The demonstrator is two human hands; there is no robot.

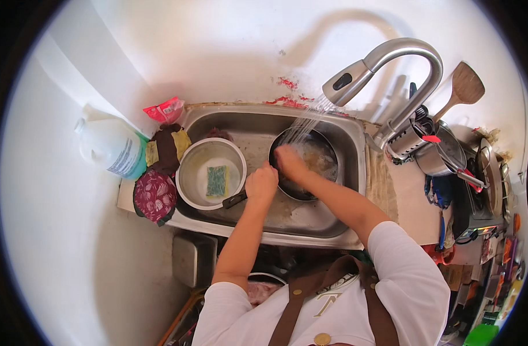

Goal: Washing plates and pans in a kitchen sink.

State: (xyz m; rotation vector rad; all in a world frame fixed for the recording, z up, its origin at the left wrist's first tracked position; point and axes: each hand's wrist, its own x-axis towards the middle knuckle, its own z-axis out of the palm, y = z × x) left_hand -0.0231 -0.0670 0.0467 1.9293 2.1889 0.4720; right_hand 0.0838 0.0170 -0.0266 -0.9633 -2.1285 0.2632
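Note:
My left hand point(262, 184) is closed around the black handle of a frying pan point(333, 151) that stands in the steel sink. Water sprays from the pull-down faucet head point(348, 82) into the pan, where cloudy water has gathered. Over the pan's left part is my right hand point(290, 162), its fingers curled near the inner wall; whether they hold anything cannot be told. Left of the pan, a round metal pot point(211, 142) holds a green and yellow scouring sponge point(216, 181) in shallow water. The end of the black handle reaches to the pot's right rim.
The steel sink's rim point(264, 240) surrounds both vessels. At its left are a large plastic jug point(112, 147), cloths point(155, 194) and a red packet point(165, 111). Right of the sink stand a utensil holder point(406, 140), a wooden spatula point(467, 84), a saucepan point(439, 158) and a black appliance point(476, 216).

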